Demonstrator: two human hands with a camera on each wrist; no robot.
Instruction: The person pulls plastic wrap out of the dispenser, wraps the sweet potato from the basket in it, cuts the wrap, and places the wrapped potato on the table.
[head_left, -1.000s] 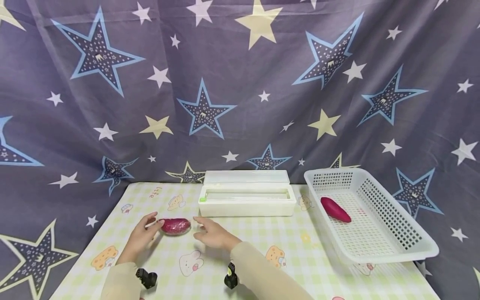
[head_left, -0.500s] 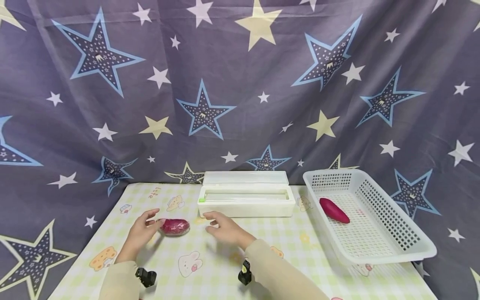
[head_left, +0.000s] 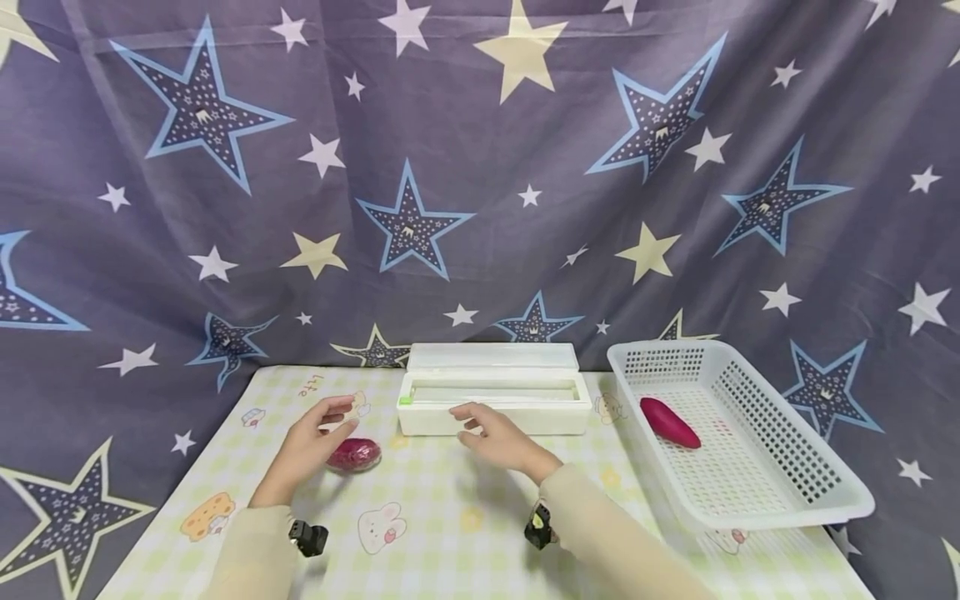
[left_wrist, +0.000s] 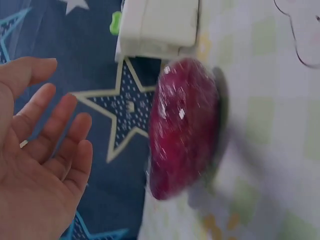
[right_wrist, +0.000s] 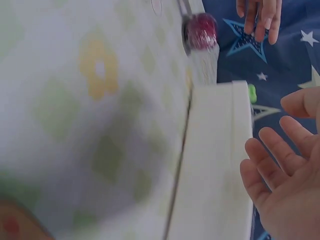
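Loosely, a person's left grip [head_left: 306, 442] and right grip [head_left: 501, 437] hang wide above a checked desk [head_left: 427, 521], room opening toward six o'clock.
One film-wrapped red tuber [head_left: 356, 455] lies just off the left grip, at four o'clock; one smooth tuber [head_left: 670, 423] lies in one basket [head_left: 787, 520] by the desk's three-o'clock edge; one white box [head_left: 555, 419] stands at twelve.

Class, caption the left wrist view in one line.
Left hand, empty, apart from a clear-wrapped reddish tuber on a checked cloth, white box beyond.
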